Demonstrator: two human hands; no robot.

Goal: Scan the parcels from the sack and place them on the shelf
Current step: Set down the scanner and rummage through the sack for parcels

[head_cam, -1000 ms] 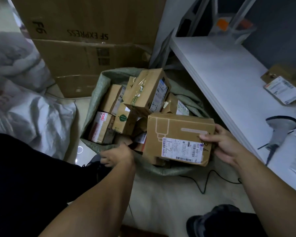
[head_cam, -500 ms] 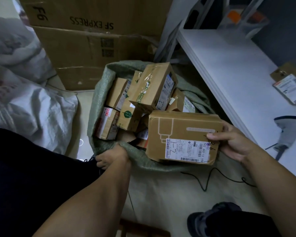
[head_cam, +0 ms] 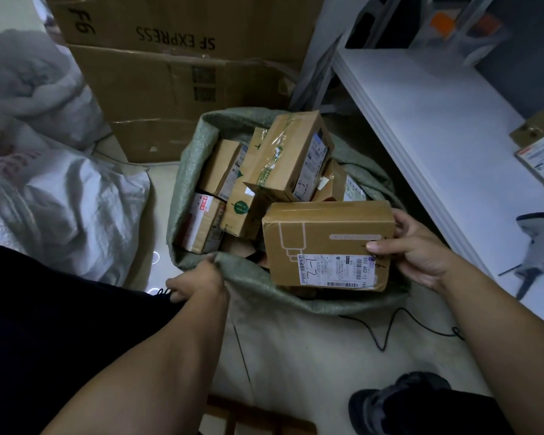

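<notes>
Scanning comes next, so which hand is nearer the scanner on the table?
Right. The right hand holds the parcel at its end next to the table, toward the scanner; the left hand grips the sack rim beyond the parcel, farther away.

R hand (head_cam: 421,255) grips right end of labelled parcel (head_cam: 327,243) above the sack (head_cam: 189,158), near-right rim. L hand (head_cam: 198,281) pinches sack's near-left rim. Other parcels (head_cam: 283,158) piled inside sack. Scanner (head_cam: 537,246) on white table (head_cam: 421,120) right of sack; cartons (head_cam: 176,89) behind sack.

Dim light; pale floor (head_cam: 296,340), white table (head_cam: 421,120) at right, 2 stacked cartons (head_cam: 170,89) behind
</notes>
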